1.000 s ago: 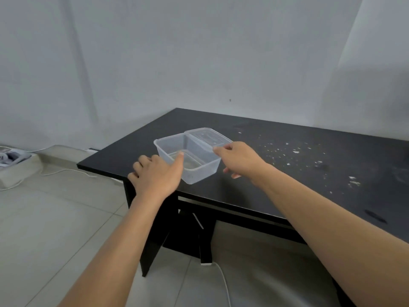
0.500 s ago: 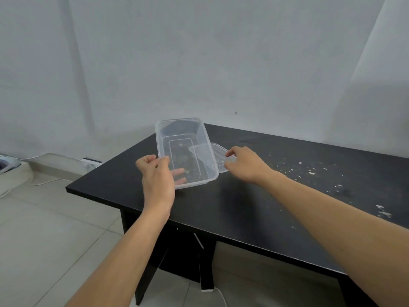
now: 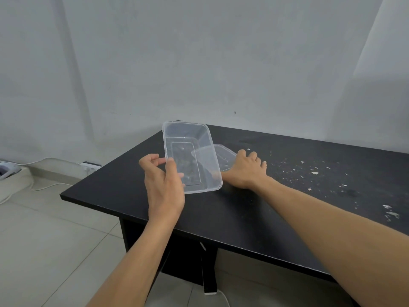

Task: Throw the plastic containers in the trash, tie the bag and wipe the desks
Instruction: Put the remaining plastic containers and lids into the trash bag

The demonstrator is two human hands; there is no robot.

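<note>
Centre of the frame: the left hand [image 3: 163,182] has the clear rectangular plastic container [image 3: 188,138] up off the black desk [image 3: 221,222]. The tub is tipped on edge with its open mouth facing us. The thumb lies inside the near wall and the fingers are curled behind, so that's a firm pinch on the rim.

Just right of it, the right hand [image 3: 245,171] lies over the clear flat plastic lid [image 3: 224,155], which sits on the desktop partly behind the tub. Its fingers are spread across the lid's right side. Whether they've actually hooked the edge or are only resting there, I can't tell from here.

So I'd say this is the first step, gathering the plastics for the trash. No bin or bag is in shot, so nothing's been thrown away yet.

The next move calls for a proper hold on that thin lid, probably by sliding it to get a finger under. Then both pieces go to the bag, wherever it is. White crumbs [image 3: 314,173] scattered across the right of the desk are waiting for the wipe.
</note>
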